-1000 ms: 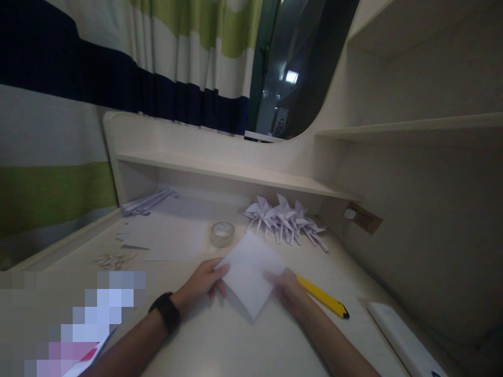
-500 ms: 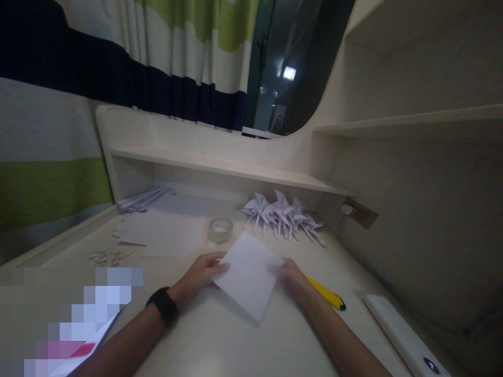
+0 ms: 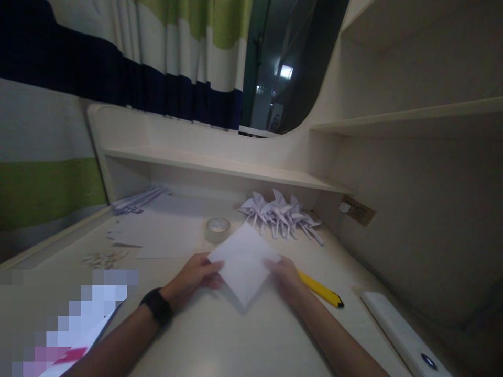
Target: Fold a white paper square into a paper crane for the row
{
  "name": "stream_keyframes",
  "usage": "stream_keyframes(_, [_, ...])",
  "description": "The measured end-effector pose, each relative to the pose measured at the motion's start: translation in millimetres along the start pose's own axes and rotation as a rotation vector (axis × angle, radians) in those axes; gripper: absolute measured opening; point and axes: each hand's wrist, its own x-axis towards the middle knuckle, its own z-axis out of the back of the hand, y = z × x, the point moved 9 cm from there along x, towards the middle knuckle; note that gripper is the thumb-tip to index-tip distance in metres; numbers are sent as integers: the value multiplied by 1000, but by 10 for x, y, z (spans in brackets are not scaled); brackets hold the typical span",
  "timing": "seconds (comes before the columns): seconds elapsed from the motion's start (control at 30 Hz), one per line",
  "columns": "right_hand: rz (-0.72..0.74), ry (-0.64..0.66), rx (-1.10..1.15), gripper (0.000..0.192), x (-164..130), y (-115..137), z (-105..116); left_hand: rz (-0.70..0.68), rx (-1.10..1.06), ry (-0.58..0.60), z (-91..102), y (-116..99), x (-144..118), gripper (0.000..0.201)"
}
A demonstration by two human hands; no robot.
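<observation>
A square sheet of white paper (image 3: 244, 267) is held up over the desk, turned so that one corner points toward me. My left hand (image 3: 200, 273) pinches its left corner, thumb on top. At the right corner my right hand (image 3: 286, 275) grips the sheet the same way, a little blurred. Just beyond the paper stands a roll of clear tape (image 3: 217, 230). Several white paper pinwheels (image 3: 277, 212) lie bunched behind it to the right. A yellow utility knife (image 3: 320, 289) rests beside my right forearm, its near end partly hidden by the hand.
White paper sheets (image 3: 168, 228) and a bundle of rolled paper sticks (image 3: 139, 200) lie at the back left. Small pale sticks (image 3: 105, 259) are scattered nearer. A long white device (image 3: 401, 330) lies at the right by the wall, below a socket (image 3: 357, 210). A low shelf (image 3: 220, 166) runs behind.
The paper has turned slightly between my hands, its near corner swinging left and away from me. Both hands still hold it. The whole view has shifted a little.
</observation>
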Motion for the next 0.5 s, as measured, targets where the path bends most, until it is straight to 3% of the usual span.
stream_keyframes(0.1, [-18, 61, -8, 40, -36, 2, -108, -29, -23, -49, 18, -25, 10, 38])
stream_keyframes(0.23, [-15, 135, -27, 48, -72, -74, -283, -16, -96, -24, -108, -45, -30, 42])
stream_keyframes(0.37, [78, 73, -40, 46, -75, -38, -275, -4, -91, 46, -278, -80, -90, 45])
stream_keyframes(0.5, [94, 61, -228, 44, -85, 18, -232, -18, -191, 30, -310, -166, -111, 49])
